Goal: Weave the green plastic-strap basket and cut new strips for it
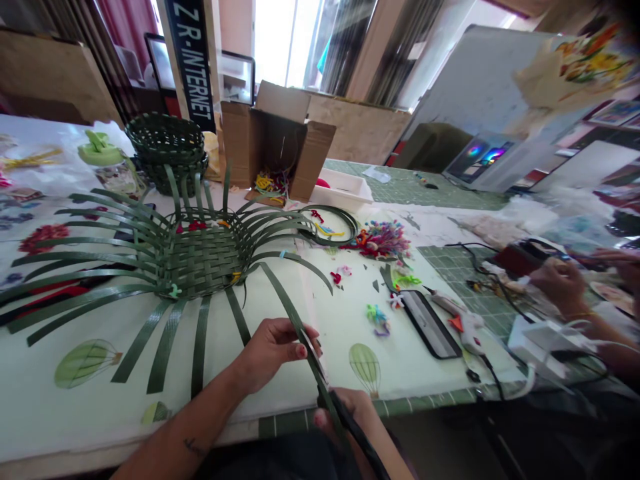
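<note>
My left hand point(273, 350) pinches a long dark green strip point(283, 293) between thumb and fingers, near the table's front edge. Closed around the black handles of a pair of scissors point(353, 427) is my right hand point(363, 403). The scissors' blades lie along the strip just below my left fingers; whether they cut into it I cannot tell. Left of my hands sits a partly woven green basket point(205, 257), its loose strips fanning out on all sides. Small clips in several colours grip its edge. The strip's upper end reaches toward the basket's right side.
Finished green baskets point(165, 143) are stacked behind, beside a cardboard box point(315, 153). To the right lie a coil of strip point(350, 223), colourful pipe-cleaner pieces point(383, 240), a black tray point(431, 325), a glue gun point(465, 327) and a power strip point(545, 347). Another person's hands point(560, 287) work at far right.
</note>
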`<state>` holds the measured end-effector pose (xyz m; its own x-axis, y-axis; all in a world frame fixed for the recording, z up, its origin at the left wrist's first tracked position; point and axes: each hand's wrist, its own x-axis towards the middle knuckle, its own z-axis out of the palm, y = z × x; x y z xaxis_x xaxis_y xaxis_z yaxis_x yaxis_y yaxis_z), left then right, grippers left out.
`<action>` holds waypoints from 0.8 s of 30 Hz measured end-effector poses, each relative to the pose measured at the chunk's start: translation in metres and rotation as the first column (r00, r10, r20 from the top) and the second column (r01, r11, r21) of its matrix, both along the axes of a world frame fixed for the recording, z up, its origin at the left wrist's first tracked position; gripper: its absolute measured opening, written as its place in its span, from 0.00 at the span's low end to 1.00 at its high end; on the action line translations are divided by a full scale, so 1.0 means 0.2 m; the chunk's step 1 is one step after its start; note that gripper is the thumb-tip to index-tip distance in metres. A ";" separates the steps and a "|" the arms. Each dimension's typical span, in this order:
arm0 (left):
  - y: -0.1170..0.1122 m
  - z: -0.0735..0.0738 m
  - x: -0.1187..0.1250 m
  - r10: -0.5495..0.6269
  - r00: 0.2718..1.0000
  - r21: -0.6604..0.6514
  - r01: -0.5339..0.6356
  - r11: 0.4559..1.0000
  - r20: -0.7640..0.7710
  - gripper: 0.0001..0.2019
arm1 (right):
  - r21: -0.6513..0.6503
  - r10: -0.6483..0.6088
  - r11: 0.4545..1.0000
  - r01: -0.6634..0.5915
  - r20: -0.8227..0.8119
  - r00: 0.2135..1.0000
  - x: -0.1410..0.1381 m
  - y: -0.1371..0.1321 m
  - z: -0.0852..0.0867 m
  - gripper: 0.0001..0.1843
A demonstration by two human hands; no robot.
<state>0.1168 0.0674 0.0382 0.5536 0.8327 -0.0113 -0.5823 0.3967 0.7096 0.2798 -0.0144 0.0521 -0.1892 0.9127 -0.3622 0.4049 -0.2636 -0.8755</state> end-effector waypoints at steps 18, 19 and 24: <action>0.00 -0.03 -0.01 0.046 0.997 -0.078 -0.040 0.996 0.068 0.15 | 0.069 0.134 0.988 -0.136 0.030 0.991 0.04 -0.03 -0.02 0.30; 0.00 -0.03 -0.01 0.044 0.997 -0.077 -0.039 0.996 0.067 0.15 | 0.068 0.134 0.988 -0.136 0.040 0.990 0.04 -0.02 -0.02 0.29; 0.00 -0.04 -0.02 0.045 0.997 -0.091 -0.039 0.995 0.067 0.14 | 0.029 0.115 0.993 -0.118 0.085 0.990 0.03 0.00 -0.01 0.27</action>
